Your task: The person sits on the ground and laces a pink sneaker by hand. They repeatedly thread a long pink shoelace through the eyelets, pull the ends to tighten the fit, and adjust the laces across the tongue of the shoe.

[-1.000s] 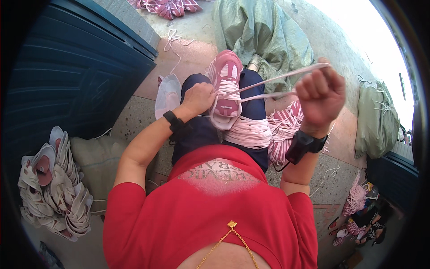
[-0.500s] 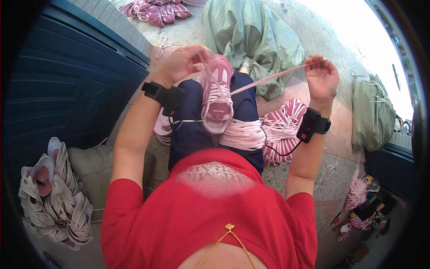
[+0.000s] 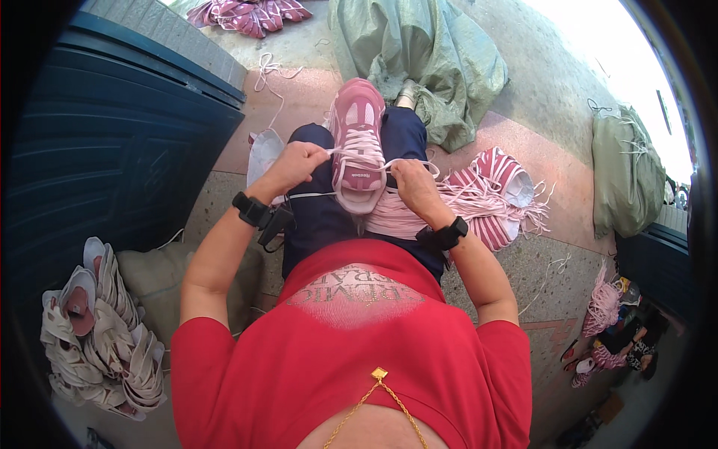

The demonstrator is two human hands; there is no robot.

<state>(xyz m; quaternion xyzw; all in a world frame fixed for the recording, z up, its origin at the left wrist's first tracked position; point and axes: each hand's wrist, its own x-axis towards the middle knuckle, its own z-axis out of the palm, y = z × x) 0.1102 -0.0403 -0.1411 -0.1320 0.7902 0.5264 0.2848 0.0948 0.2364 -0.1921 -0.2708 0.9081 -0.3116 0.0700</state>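
Observation:
A pink and white sneaker (image 3: 360, 112) rests on my lap between my knees, toe pointing away from me. White-pink laces (image 3: 360, 150) criss-cross its upper. To the left of the shoe, my left hand (image 3: 301, 162) is closed on one lace end, pulled out sideways. My right hand (image 3: 416, 184) grips the other end just right of the shoe's collar, and its loose tail loops out past the fingers. A bundle of pale pink laces (image 3: 393, 217) lies across my right thigh, partly under my right hand.
Striped pink shoe uppers (image 3: 493, 187) are heaped right of my leg. Pale uppers (image 3: 105, 329) are piled at lower left by a grey-green cushion (image 3: 191, 288). A green sack (image 3: 419, 60) stands ahead, another sack (image 3: 628, 176) at right. A dark blue door (image 3: 127, 150) borders the left.
Both hands have come down and closer to me, from raised and wide apart to either side of the shoe. The lace stretched out to the right has been drawn in.

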